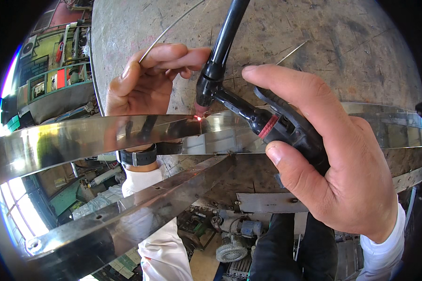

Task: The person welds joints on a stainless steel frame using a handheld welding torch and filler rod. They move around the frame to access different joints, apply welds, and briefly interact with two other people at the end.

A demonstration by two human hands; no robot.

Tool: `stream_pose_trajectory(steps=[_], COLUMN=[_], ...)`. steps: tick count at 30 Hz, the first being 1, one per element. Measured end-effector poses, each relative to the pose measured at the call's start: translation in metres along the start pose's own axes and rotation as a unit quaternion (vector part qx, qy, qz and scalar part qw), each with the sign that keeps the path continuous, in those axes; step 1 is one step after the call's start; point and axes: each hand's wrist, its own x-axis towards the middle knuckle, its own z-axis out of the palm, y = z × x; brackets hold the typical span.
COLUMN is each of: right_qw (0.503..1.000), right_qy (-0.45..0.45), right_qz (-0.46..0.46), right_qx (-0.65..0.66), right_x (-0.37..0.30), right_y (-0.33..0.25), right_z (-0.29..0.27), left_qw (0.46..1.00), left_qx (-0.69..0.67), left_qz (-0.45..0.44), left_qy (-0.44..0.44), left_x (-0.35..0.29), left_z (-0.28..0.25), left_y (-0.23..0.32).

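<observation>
My right hand point(347, 154) grips the handle of a black TIG welding torch point(241, 105), its index finger stretched along the top. A small orange glow shows at the torch's pinkish nozzle, on the joint between two polished steel bars, one reaching left point(79, 138) and one right point(380, 122). Behind the left bar, my left hand point(147, 84) is curled with a thin metal rod point(169, 28) between thumb and fingers. The rod runs up past the top edge. The bar hides part of that hand, and a black watch point(138, 157) shows on its wrist.
A scratched metal table point(351, 70) lies beneath the work, with a thin wire point(293, 51) on it. Another steel bar point(145, 201) slants toward me at lower left. Below are a motor point(232, 253) and my legs; shelves point(58, 79) stand at far left.
</observation>
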Motion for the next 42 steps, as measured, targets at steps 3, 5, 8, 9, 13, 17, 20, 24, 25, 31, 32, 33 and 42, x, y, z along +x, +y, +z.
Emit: stream_pose_trajectory(steps=[3,5,8,9,13,17,20,24,25,31,32,33,42], right_qw=[1.000,1.000,1.000,1.000,1.000,1.000,1.000,1.000,1.000,1.000,1.000,1.000,1.000], right_qy=[0.002,0.003,0.005,0.005,0.004,0.005,0.004,0.001,0.000,-0.005,-0.007,-0.008,-0.012], right_qz=[-0.008,-0.011,-0.021,-0.022,-0.024,-0.026,-0.023,-0.015,-0.013,-0.003,0.002,0.008,-0.002], right_qx=[-0.001,-0.006,0.001,0.000,-0.003,-0.004,-0.005,-0.004,-0.004,0.000,0.004,0.006,0.003], right_x=[0.000,0.000,0.000,0.001,0.003,0.002,0.000,0.001,0.001,-0.001,-0.002,-0.002,-0.005], right_y=[0.000,0.002,0.002,0.002,0.000,0.000,0.000,0.000,0.000,-0.002,-0.002,-0.002,0.000], right_z=[0.000,0.001,0.003,0.002,0.002,0.002,0.001,0.002,0.001,-0.001,-0.001,-0.002,0.001], left_qw=[1.000,1.000,1.000,1.000,0.999,0.995,0.992,1.000,1.000,0.999,0.998,0.992,1.000], left_qx=[-0.003,-0.003,0.008,0.011,0.022,-0.095,-0.110,-0.004,-0.006,-0.029,-0.050,-0.101,-0.015], left_qz=[0.000,-0.003,-0.010,-0.001,0.041,0.012,-0.046,-0.009,-0.013,-0.021,-0.028,-0.046,-0.014], left_qy=[0.006,0.007,0.015,0.014,0.006,0.011,0.028,0.007,0.010,0.024,0.035,0.059,0.020], left_x=[0.000,0.001,-0.001,-0.001,-0.001,0.006,-0.001,-0.001,-0.001,0.001,0.000,-0.003,-0.006], left_z=[0.002,0.001,0.003,0.002,0.000,0.017,0.014,0.002,0.002,0.007,0.010,0.020,0.006], left_y=[0.000,-0.001,0.004,0.002,-0.005,-0.007,0.004,0.003,0.004,0.003,0.003,0.004,0.003])
